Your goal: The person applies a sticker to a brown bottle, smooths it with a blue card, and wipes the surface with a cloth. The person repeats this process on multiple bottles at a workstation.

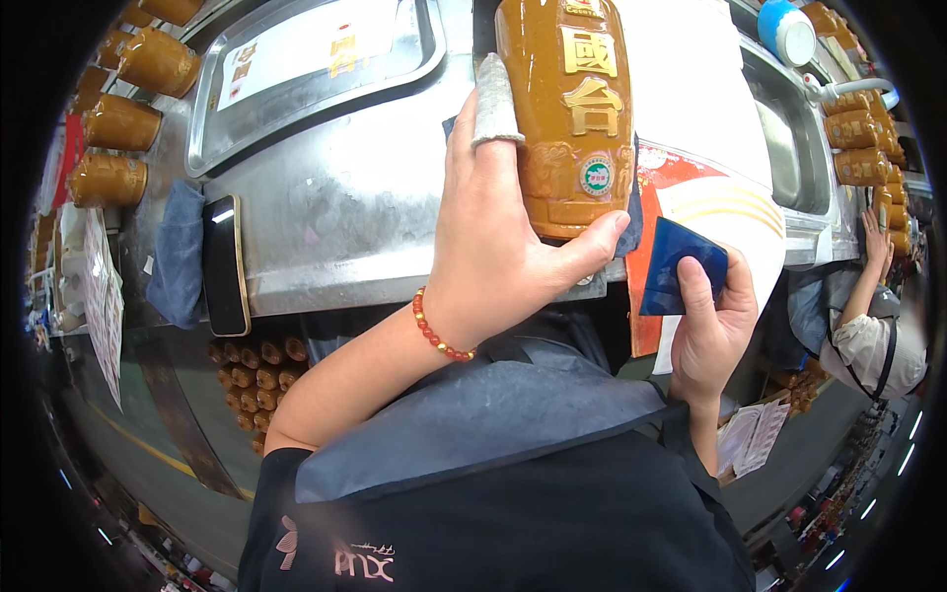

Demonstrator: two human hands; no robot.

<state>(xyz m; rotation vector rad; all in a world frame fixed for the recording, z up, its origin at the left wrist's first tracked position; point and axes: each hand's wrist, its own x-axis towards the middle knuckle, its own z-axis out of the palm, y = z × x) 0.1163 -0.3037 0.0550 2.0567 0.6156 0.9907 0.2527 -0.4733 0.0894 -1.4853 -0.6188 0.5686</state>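
A glossy brown bottle (577, 138) with raised gold characters and a small round green-and-white sticker lies on the bench in front of me. My left hand (503, 212) grips it from the left, thumb across its lower end. A grey cloth finger cot (496, 104) covers one finger of that hand, and a red bead bracelet circles the wrist. In my right hand (712, 316), pinched between thumb and fingers, is a flat dark blue scraper (684, 266), held apart from the bottle. Part of a dark blue cloth shows behind the bottle's lower end.
A metal tray (314, 74) holding a printed sheet lies at the far left. Near it are a phone (227, 264) and a folded blue cloth (178, 255). White paper (691, 109) covers the right side beside a sink (789, 128). Brown bottles (123, 121) line both sides; another person (873, 335) works at right.
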